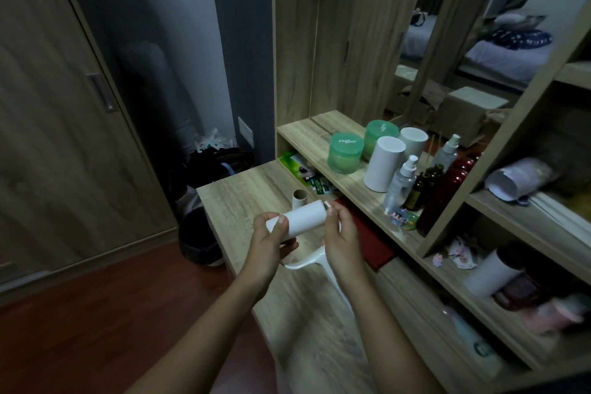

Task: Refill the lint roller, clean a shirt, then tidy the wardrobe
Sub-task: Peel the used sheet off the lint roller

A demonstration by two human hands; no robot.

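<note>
Hands (271, 246) on either end of roll (307, 217)

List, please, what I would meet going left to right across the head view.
Wardrobe handle, waste bin, left hand, white roll, right hand on the roller handle, front white cylinder, red bottle, paper roll on its side.

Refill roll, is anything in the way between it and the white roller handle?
Nothing visible. The left hand grips the refill roll, the right hand pinches its end, and the handle is right beneath them.
</note>
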